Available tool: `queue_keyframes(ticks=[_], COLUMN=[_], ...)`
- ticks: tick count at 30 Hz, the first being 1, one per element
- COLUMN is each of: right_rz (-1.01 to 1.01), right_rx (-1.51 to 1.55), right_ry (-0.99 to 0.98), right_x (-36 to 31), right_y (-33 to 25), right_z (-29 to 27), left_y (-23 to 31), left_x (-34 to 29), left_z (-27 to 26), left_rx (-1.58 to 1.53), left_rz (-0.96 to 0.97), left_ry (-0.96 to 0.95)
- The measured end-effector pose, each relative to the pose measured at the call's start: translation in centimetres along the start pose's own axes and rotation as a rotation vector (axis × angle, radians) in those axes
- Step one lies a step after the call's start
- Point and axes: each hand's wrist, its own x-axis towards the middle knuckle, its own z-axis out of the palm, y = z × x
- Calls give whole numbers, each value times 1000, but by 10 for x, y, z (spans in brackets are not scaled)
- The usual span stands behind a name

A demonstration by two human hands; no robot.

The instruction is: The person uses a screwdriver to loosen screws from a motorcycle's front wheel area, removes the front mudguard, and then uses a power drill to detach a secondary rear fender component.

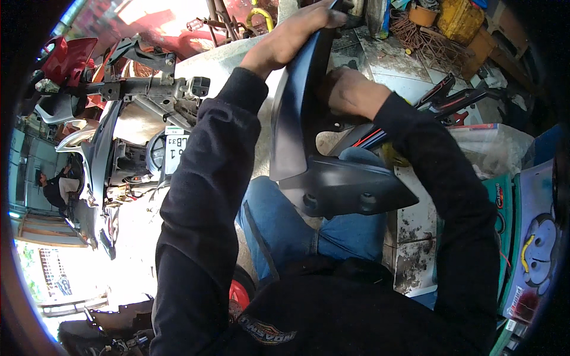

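Observation:
A motorcycle fairing panel (291,127), dark blue and matte black, is held up at an angle above my knees. Its wide black lower part (350,187) has two round recesses and hangs over my jeans. My left hand (297,35) is closed over the panel's upper edge, at the far end. On the panel's right side, my right hand (350,92) is curled against its inner face, with the fingertips hidden behind the plastic. Just right of that hand, black trim pieces with red stripes (451,101) lie on the tiles.
A partly stripped motorcycle (142,89) stands at left, with a number plate (175,154) facing me. A wire basket (424,44) and a yellow container (460,21) are at far right. Nearer are a plastic-wrapped box (481,145) and a green case (504,204). Another person (53,187) sits far left.

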Motion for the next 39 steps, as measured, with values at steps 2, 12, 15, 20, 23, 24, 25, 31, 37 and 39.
queue_keyframes(ticks=[2,12,15,20,23,24,25,31,37,39], right_rz=[-202,579,755,977,1068,1098,1134,1134,1238,1246], right_rx=[-169,662,898,935,1061,1104,1141,1285,1001,863], right_ry=[234,-2,400,445,554,539,526,800,689,590], right_x=[-2,-14,-13,-1,5,7,7,5,-6,-13], right_y=[15,-80,-112,-131,-139,-144,-146,-144,-130,-122], right_z=[16,-2,18,36,51,52,52,77,74,56], left_y=[16,16,22,21,17,14,13,15,13,10], left_x=[2,-28,-30,-37,-35,-34,-31,-14,-2,-5], left_z=[13,6,6,9,3,-1,-1,15,26,25], left_rx=[175,374,341,332,336,339,337,304,374,318], left_rz=[219,384,362,409,350,308,270,333,345,306], left_ry=[-15,95,148,157,120,98,70,31,49,37])
